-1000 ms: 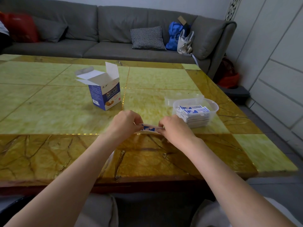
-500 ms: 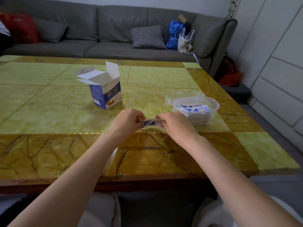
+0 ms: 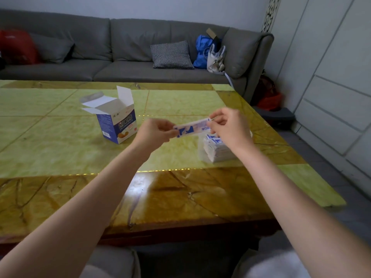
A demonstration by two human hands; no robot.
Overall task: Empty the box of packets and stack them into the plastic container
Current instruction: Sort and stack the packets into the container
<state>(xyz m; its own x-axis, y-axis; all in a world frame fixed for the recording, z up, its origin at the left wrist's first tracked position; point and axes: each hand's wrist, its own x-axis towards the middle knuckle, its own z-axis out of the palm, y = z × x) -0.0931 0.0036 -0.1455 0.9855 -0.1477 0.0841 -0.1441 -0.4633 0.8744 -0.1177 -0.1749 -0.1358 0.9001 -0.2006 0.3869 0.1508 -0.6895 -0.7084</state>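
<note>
A blue and white packet [image 3: 191,128] is held in the air between both hands, tilted up to the right. My left hand [image 3: 155,133] pinches its left end and my right hand [image 3: 227,126] pinches its right end. Just below my right hand stands the clear plastic container [image 3: 201,152] with a stack of packets [image 3: 217,149] inside; its right side is hidden by my wrist. The blue and white box [image 3: 118,124] stands upright to the left with its top flaps open. What is inside the box cannot be seen.
Everything sits on a green and yellow marble-patterned table [image 3: 60,149]. A grey sofa [image 3: 124,57] with a checked cushion [image 3: 171,55] and bags [image 3: 204,49] runs behind it. White cabinets [image 3: 337,77] line the right wall.
Both hands have lifted the packet off the near part of the table and carried it up and to the right, over the container. The box has not moved.
</note>
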